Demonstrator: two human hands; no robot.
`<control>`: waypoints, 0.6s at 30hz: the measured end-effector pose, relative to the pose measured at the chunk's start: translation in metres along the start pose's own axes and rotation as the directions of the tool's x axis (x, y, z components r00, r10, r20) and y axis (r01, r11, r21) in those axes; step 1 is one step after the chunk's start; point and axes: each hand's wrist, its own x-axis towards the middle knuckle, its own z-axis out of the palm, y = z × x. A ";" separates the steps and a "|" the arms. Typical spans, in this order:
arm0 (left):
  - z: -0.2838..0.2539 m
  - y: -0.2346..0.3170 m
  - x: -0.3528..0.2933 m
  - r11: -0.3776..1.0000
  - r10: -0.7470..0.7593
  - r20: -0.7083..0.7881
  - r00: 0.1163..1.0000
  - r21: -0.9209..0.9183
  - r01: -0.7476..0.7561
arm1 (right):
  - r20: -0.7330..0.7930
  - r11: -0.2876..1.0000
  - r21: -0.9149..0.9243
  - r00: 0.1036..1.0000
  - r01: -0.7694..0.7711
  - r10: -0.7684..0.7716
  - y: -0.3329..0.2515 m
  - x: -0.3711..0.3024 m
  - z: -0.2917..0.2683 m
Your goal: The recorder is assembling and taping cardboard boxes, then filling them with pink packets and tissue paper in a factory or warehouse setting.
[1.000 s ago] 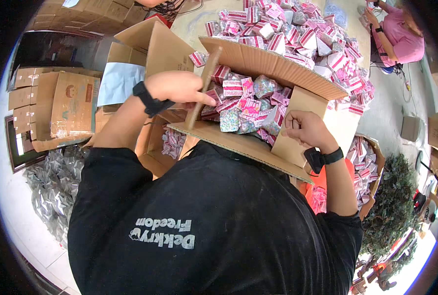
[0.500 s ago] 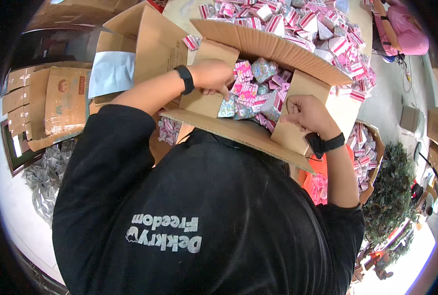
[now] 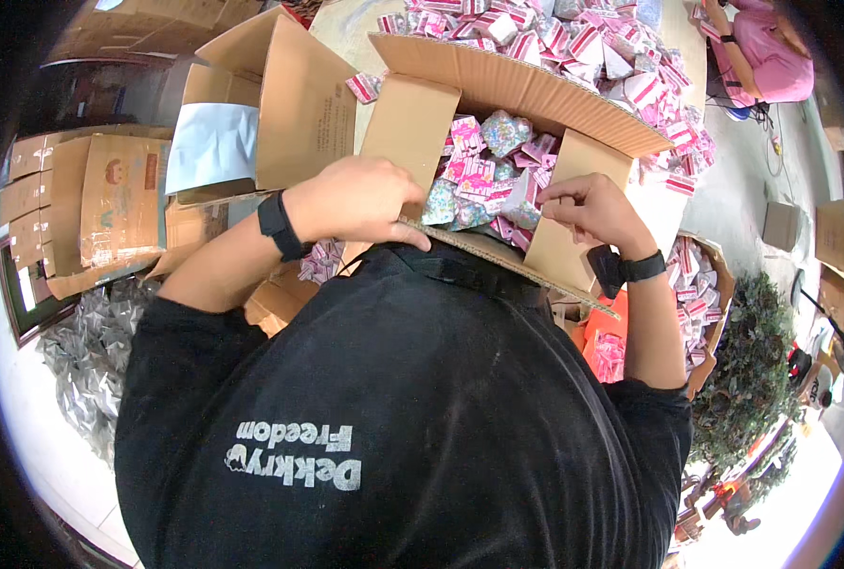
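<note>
An uncovered cardboard box stands in front of me, its flaps spread outward. Inside lie pink printed packets and shiny iridescent bags, loosely heaped. My left hand is closed on the left end of the near flap, thumb on my side of its edge. Over the right flap hovers my right hand, its fingers bent together beside a silvery packet. Whether anything is between those fingertips cannot be made out.
Many pink-and-white packets are piled on the table beyond the box. Another open carton with a pale sheet stands at left. At right sit a carton of packets and a dark leafy plant. A person in pink works at far right.
My left hand has come back from the left flap to the near flap and gripped it. My right hand has shifted slightly toward the box's middle, fingers drawn inward.
</note>
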 end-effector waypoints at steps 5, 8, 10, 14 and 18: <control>0.001 -0.026 0.029 0.995 -0.046 -0.282 0.958 0.067 0.068 | 0.220 0.995 -0.051 0.973 0.087 -0.074 -0.008 -0.005 -0.024; 0.031 -0.042 0.059 0.988 -0.091 -0.464 0.881 0.072 0.140 | -0.186 0.985 -0.103 0.970 0.142 -0.159 0.009 -0.013 -0.040; 0.053 -0.047 0.067 0.979 -0.143 -0.582 0.800 0.036 0.201 | -0.290 0.958 -0.250 0.933 0.140 -0.212 -0.014 -0.026 -0.045; 0.065 -0.045 0.070 0.939 -0.300 -0.584 0.754 -0.043 0.341 | -0.239 0.974 -0.221 0.966 0.043 -0.097 -0.014 -0.041 -0.012; 0.061 -0.049 0.077 0.932 -0.290 -0.552 0.782 0.024 0.362 | -0.061 0.937 0.230 0.957 -0.262 0.283 -0.014 -0.022 0.052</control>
